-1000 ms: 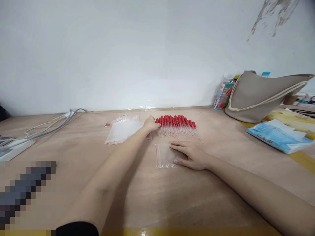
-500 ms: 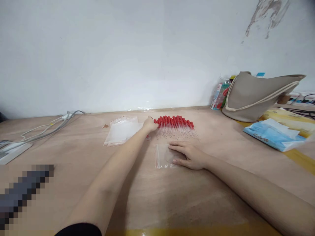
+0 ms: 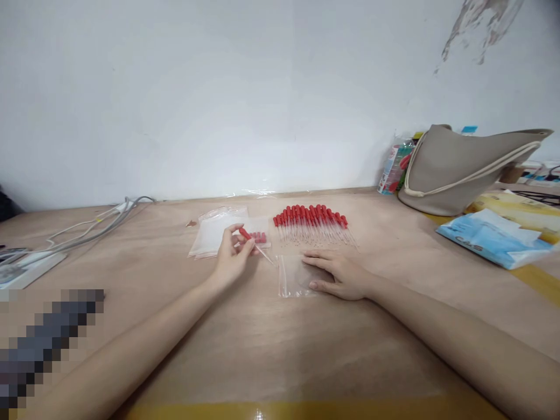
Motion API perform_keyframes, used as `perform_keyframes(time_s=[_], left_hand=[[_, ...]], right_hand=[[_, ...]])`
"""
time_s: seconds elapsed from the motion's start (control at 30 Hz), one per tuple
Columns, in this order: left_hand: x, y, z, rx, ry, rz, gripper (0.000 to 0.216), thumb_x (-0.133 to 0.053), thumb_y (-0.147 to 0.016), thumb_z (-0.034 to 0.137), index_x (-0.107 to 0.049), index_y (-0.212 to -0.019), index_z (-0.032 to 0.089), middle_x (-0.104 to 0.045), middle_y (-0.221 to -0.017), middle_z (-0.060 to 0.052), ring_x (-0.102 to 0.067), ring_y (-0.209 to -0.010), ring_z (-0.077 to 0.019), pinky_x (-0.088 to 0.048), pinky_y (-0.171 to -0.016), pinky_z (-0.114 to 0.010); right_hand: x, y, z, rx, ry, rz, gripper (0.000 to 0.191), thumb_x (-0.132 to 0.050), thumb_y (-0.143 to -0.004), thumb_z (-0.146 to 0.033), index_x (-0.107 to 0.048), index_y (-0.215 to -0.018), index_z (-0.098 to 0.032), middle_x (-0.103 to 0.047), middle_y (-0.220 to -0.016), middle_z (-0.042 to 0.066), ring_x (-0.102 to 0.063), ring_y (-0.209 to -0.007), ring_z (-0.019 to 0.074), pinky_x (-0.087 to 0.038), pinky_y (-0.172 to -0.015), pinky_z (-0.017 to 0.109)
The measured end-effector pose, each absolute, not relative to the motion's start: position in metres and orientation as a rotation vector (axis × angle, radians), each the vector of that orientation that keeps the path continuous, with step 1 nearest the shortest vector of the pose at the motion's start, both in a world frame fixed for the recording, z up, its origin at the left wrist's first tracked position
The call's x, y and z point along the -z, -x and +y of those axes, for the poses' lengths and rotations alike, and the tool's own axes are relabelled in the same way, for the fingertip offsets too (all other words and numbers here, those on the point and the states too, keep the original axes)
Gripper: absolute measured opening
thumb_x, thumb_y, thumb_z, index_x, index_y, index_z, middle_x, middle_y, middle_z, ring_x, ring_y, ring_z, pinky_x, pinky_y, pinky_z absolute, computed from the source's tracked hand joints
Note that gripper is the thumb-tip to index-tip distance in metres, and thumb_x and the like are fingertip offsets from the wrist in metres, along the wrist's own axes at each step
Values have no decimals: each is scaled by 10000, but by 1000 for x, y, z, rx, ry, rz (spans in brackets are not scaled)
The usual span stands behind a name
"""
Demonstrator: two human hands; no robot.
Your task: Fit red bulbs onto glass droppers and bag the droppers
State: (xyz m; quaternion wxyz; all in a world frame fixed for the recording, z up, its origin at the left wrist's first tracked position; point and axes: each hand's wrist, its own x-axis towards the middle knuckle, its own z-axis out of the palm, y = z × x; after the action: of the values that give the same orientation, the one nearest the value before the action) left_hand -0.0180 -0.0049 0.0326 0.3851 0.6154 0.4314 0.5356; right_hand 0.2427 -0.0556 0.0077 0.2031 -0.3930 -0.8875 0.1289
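My left hand [image 3: 231, 255] pinches a dropper [image 3: 263, 254] with a red bulb and a clear, thin tube. Its tip points down and right toward a clear zip bag [image 3: 289, 279] lying flat on the table. On that bag's right side rests my right hand [image 3: 343, 275], fingers spread and stretched out. Beyond it, several like droppers [image 3: 308, 214] lie in a fanned row, red bulbs toward the wall. Just behind my left hand, several red bulbs [image 3: 258, 237] show in or on clear plastic. A stack of clear bags [image 3: 207, 230] lies to the left, partly covered by that hand.
Grey and white cables [image 3: 109, 224] run along the table's left side. At the right stand a grey bag [image 3: 459, 169] with a cord and a plastic bottle [image 3: 391, 170]. A blue tissue pack [image 3: 481, 239] lies in front of them. The wall [image 3: 219, 116] borders the table's back.
My left hand has come back from the left end of the dropper row, moving left and nearer with one dropper in it. The right hand stays on the zip bag.
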Motion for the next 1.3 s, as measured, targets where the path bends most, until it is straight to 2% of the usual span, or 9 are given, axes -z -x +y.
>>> perform_keyframes(time_s=[0.2,0.4,0.57,0.73,0.83,0.93,1.07,1.17,1.3], left_hand=[[-18,17,-28,-1397,-1497,1039,424,-630,-684,310,-351,-986,208,-534,-755,40,-619,-655,-109,-529,-690,-308],[-14,25,-33,-1040,-1811,1170,252,-649,-682,340,-566,-815,142,-608,-720,-20,-587,-659,-128,-492,-646,-270],[-20,36,-35,-825,-2167,1076,229,-565,-763,311,-663,-925,182,-598,-905,-62,-567,-819,-164,-466,-761,-310],[-22,37,-35,-809,-2088,968,278,-544,-784,279,-628,-1030,181,-604,-939,-76,-572,-862,-175,-459,-794,-334],[-19,31,-37,-839,-1963,970,388,-599,-745,281,-561,-1115,169,-639,-901,-65,-588,-795,-158,-468,-750,-312],[-16,20,-39,-849,-1928,978,431,-646,-702,282,-550,-1099,146,-661,-853,-63,-567,-668,-125,-464,-652,-269],[-14,9,-41,-784,-1877,994,490,-656,-689,319,-524,-1117,119,-684,-896,-95,-582,-653,-139,-470,-621,-271],[-17,9,-43,-674,-1918,1019,529,-625,-717,321,-488,-1193,137,-677,-965,-93,-616,-737,-176,-483,-697,-316],[-23,15,-42,-618,-2055,905,460,-512,-803,303,-465,-1244,180,-632,-1080,-63,-534,-1065,-208,-379,-936,-380]], right_hand=[[-8,-242,-57,-345,1109,-2484,594,-454,-808,-516,-413,-1292,-175,-400,-1328,128,-373,-1207,239,-326,-989,429],[-8,-241,-56,-344,1119,-2480,608,-457,-803,-523,-420,-1288,-158,-405,-1323,133,-377,-1204,239,-326,-992,416],[-7,-241,-55,-338,1106,-2477,616,-465,-794,-532,-435,-1277,-152,-417,-1314,136,-388,-1197,245,-326,-992,414],[-8,-238,-52,-378,1087,-2468,611,-473,-788,-534,-443,-1271,-160,-422,-1312,129,-392,-1194,248,-329,-990,411],[-8,-234,-50,-379,1058,-2470,599,-474,-789,-532,-446,-1269,-174,-432,-1305,120,-397,-1189,250,-333,-985,417],[-6,-231,-49,-354,1015,-2475,576,-470,-800,-514,-446,-1268,-178,-441,-1297,117,-407,-1180,244,-341,-978,416],[-4,-229,-49,-360,993,-2457,563,-488,-797,-494,-447,-1265,-184,-455,-1283,120,-421,-1167,244,-354,-965,419],[-5,-231,-50,-383,971,-2433,548,-495,-798,-481,-460,-1253,-177,-466,-1272,122,-423,-1168,236,-354,-970,411],[-9,-241,-51,-443,935,-2435,580,-536,-770,-485,-443,-1264,-196,-449,-1290,112,-409,-1186,240,-350,-974,427]])
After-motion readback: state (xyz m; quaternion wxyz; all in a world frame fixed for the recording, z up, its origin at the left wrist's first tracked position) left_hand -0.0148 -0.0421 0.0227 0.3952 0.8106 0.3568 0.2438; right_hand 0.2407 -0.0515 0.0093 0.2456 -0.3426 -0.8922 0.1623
